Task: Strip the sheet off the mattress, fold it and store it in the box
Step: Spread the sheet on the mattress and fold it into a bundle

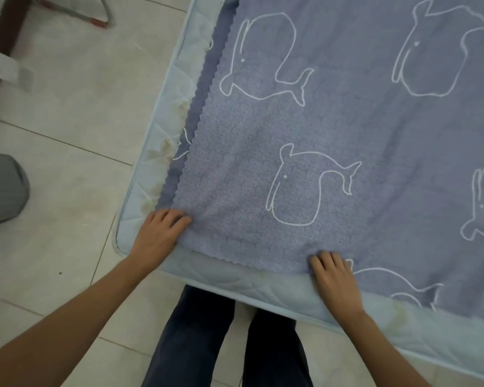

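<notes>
Sheet (347,121): lavender-blue, nubbly cloth with white whale outlines. It lies flat on the mattress (263,300) and covers most of what shows. It is doubled over, with two layers visible along the mattress's left edge. The top layer's zigzag-cut edge sits slightly inside a darker zigzag strip of the lower layer. The sheet's corner lies close to the mattress's near-left corner but short of it. A band of bare mattress shows along the left edge and the near edge.

Mattress: pale blue, quilted, piped rim, with yellowish stains along the left edge and near the near edge at right. It sits low on the floor (67,107), which has light tiles with grey grout lines.

Left hand (160,233): at the sheet's corner by the mattress's near-left corner, knuckles up. The grip is curled over the cloth corner with fingertips on top of the sheet. The thumb is hidden.

Right hand (336,277): on the sheet's near edge, further right along the mattress's near edge and well apart from the left hand. The fingers are bent with their tips on the cloth. The thumb is out of sight, so I cannot tell whether this grip pinches the edge or only presses on it.

Both forearms are bare and reach in from the bottom of the view. The person stands on the floor at the mattress's near edge, with dark trousers (196,331) visible between the arms.

A grey bin (3,188) stands on the floor left of the mattress, apart from it. A dark wooden post (0,37) is at top left, blurred.
</notes>
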